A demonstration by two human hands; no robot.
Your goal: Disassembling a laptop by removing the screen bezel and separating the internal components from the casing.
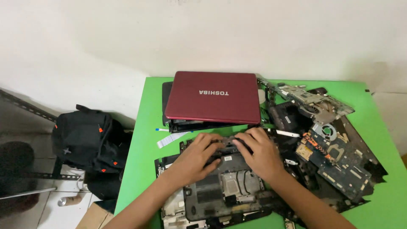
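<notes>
A stripped-down black laptop base (pixel 220 191) lies open side up at the near middle of a green table (pixel 140 140). Both hands rest on its far edge. The left hand (pixel 196 154) and the right hand (pixel 259 150) have their fingers curled down, pinching a small dark part (pixel 229 144) between them; how tightly they grip cannot be told. Just beyond the base sits a closed red laptop (pixel 212 96) stacked on a darker one. A white ribbon cable (pixel 169 138) lies left of the base, near the red laptop. To the right of the base is a heap of circuit boards (pixel 335 157) with a small fan (pixel 327 130). Off the table, left of the base, a black backpack (pixel 85 135) sits on the floor.
</notes>
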